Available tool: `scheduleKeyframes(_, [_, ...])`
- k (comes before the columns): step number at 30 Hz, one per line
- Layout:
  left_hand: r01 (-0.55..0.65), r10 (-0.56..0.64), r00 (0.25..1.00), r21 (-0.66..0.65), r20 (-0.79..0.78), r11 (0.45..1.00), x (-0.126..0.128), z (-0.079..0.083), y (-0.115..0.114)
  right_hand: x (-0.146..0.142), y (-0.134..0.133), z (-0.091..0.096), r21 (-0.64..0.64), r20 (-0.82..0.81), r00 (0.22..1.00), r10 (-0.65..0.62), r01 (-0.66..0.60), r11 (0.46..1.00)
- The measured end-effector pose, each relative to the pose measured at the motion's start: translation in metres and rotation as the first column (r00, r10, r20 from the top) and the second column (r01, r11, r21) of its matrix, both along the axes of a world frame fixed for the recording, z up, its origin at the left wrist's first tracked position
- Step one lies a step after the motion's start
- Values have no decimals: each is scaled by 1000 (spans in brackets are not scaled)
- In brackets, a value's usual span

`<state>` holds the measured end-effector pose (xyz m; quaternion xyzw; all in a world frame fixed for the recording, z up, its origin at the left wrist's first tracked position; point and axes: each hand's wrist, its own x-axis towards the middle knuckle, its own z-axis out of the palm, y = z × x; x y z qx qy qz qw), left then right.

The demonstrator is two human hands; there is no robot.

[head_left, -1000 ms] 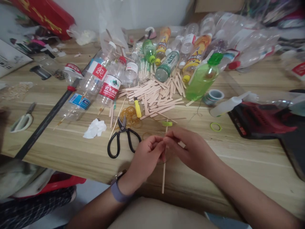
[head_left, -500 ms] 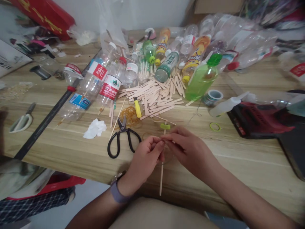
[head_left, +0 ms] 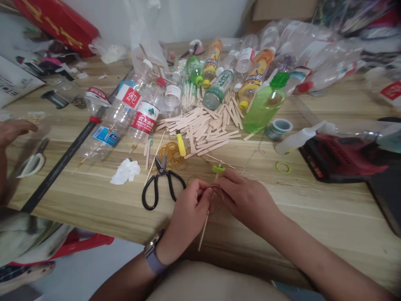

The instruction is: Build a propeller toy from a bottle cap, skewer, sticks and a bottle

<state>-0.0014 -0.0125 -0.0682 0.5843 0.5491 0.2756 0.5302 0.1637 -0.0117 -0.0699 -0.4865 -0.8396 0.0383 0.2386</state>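
Close together near the table's front edge, both my hands are closed around a thin wooden stick (head_left: 203,234). My left hand (head_left: 192,207) pinches it between thumb and fingers, and its lower end sticks out below, tilted. A light green plastic piece (head_left: 218,168) sits at the stick's upper end, just beyond my right fingers. My right hand (head_left: 244,194) pinches a thin looped strand (head_left: 219,190) against the stick; whether it is wire or a rubber band I cannot tell. Black-handled scissors (head_left: 162,179) lie left of my hands, blades slightly apart.
Craft sticks (head_left: 206,125), rubber bands (head_left: 172,151) and a yellow-handled tool (head_left: 181,145) lie ahead. Bottles crowd the back, including a green one (head_left: 266,104). A wire spool (head_left: 278,127), glue bottle (head_left: 294,138) and red power tool (head_left: 347,156) lie right. Another person's hand (head_left: 15,129) is left.
The stick has tilted, its lower end swinging left and its green-topped end turning. My right fingers have shifted around it, and the loop shows more clearly. Another person's hand has appeared at left.
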Motion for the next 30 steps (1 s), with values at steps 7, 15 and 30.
scheduleKeyframes(7, [2,37,978,-188,205,982,-1,-2,5,-5,-1,-5,199,-28,999,-21,26,980])
scheduleKeyframes(15, [97,0,953,-307,302,947,-5,0,15,2,-1,-10,303,40,979,198,-201,932])
scheduleKeyframes(30, [412,124,806,699,-579,584,-5,-6,-8,0,1,-6,-3,-253,961,108,-113,994])
